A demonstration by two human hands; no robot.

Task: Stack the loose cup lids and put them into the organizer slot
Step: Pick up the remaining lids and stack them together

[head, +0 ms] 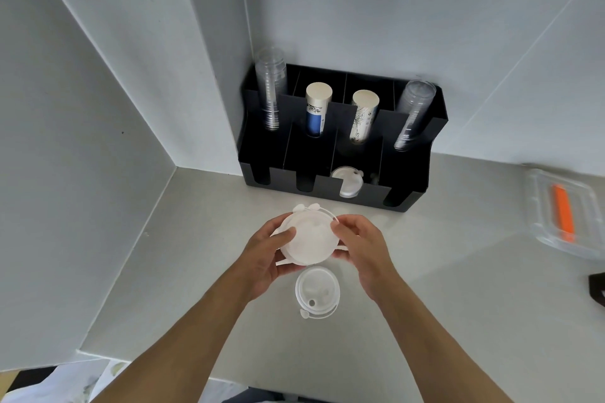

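1. Both hands up over the bench [425, 271], left hand [262, 258] and right hand [363, 249] clamped on opposite edges of a small stack of white lids [307, 235], held clear of the surface.
2. One loose lid [317, 291] flat on the bench just below the hands, not yet added.
3. Black organizer [330, 147] against the wall beyond; one lid [347, 181] already sitting in a front slot, second from the right.
4. Risk one: stopper tabs poking out at the far rim, apt to snag on a slot wall and tip the stack.
5. Risk two: thin, slick plastic pinched only at the edges, so likely to fan apart or slip if the grip eases.
6. Risk three: forgetting the lid on the bench, or nudging the cup columns behind.
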